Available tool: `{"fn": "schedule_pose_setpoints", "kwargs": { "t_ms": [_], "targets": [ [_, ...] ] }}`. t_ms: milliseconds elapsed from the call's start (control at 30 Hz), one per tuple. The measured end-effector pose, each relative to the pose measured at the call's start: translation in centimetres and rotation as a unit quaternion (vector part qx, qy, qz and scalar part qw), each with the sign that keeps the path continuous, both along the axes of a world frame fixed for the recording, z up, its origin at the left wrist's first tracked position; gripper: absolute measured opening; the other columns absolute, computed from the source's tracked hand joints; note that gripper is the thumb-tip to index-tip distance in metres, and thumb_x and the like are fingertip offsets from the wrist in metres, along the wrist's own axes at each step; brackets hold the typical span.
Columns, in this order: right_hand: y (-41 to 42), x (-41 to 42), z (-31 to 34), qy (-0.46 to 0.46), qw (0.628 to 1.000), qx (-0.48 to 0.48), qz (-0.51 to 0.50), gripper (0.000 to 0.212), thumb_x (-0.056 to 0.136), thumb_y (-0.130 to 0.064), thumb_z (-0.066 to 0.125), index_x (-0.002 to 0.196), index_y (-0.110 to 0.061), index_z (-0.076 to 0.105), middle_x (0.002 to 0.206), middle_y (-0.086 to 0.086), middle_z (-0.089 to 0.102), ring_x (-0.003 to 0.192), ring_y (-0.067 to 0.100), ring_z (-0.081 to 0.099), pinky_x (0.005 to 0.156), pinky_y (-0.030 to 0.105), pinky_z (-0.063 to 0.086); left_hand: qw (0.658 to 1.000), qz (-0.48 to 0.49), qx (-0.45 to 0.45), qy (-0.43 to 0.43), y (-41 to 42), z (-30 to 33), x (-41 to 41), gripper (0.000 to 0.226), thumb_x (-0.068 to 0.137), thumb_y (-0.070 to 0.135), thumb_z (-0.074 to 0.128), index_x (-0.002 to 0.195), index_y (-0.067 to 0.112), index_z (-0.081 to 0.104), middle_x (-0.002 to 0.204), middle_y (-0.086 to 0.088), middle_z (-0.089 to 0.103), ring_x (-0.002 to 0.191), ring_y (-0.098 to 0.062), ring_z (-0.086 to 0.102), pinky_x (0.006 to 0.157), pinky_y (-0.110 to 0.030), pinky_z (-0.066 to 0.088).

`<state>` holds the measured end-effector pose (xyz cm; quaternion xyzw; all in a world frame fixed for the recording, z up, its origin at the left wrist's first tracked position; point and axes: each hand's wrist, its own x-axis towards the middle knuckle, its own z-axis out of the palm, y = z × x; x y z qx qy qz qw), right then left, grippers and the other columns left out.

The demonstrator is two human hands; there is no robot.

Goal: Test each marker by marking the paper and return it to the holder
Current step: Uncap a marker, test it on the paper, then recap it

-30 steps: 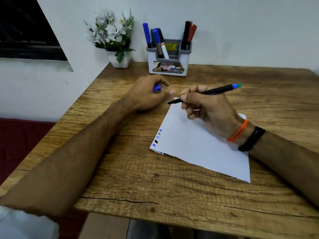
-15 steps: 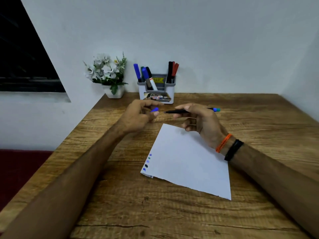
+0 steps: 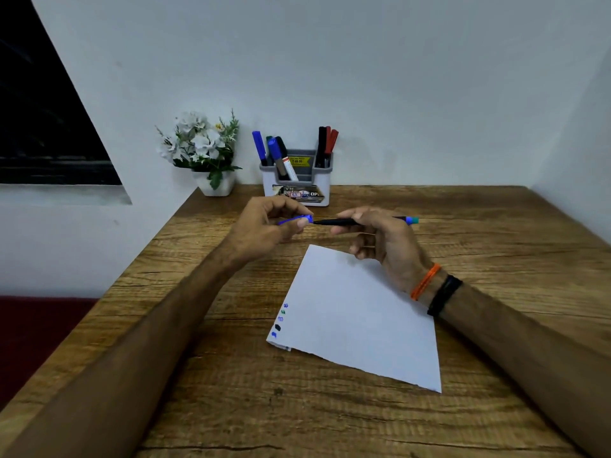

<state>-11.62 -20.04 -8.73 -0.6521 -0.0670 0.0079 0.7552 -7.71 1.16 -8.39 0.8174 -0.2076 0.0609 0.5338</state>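
Observation:
My right hand (image 3: pixel 385 246) grips a thin black marker (image 3: pixel 337 222) with a blue-green end, held level above the table, tip pointing left. My left hand (image 3: pixel 261 231) pinches its blue cap (image 3: pixel 297 220) right at the marker's tip. The white paper (image 3: pixel 360 319) lies below my hands, with several small colour marks along its left edge. The grey-and-white holder (image 3: pixel 297 183) stands at the table's back edge with several blue, black and red markers upright in it.
A small white pot of artificial flowers (image 3: pixel 205 150) stands left of the holder by the wall. The wooden table (image 3: pixel 231 391) ends at its left edge, with a dark red surface below. White walls close the back and right.
My hands have lifted off the paper and the view has tilted up. The blue cap has come up against the marker's tip.

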Motion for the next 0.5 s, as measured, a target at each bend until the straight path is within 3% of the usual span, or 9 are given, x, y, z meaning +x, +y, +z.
{"fn": "schedule_pose_setpoints", "kwargs": {
  "t_ms": [367,500],
  "targets": [
    [0.32,0.03,-0.24,-0.020,1.000,-0.001,0.002,0.009,0.095,-0.014,0.058,0.087,-0.014,0.063,0.094,0.016,0.076,0.045,0.014,0.056,0.048,0.024,0.042,1.000,-0.023,0.008,0.003,-0.27,0.09,-0.32,0.016,0.084,0.017,0.070,0.099,0.014,0.072,0.097,-0.007,0.071,0.081,-0.010,0.063,0.070,-0.025,0.050],
    [0.44,0.05,-0.64,-0.039,0.999,-0.018,-0.028,0.012,0.086,-0.023,0.072,0.089,-0.011,0.072,0.074,0.006,0.072,0.048,0.013,0.050,0.045,0.020,0.040,1.000,-0.014,0.008,0.003,-0.28,0.12,-0.29,0.019,0.084,0.016,0.070,0.103,0.010,0.072,0.097,-0.004,0.070,0.080,-0.006,0.065,0.069,-0.018,0.051]
  ]
}}
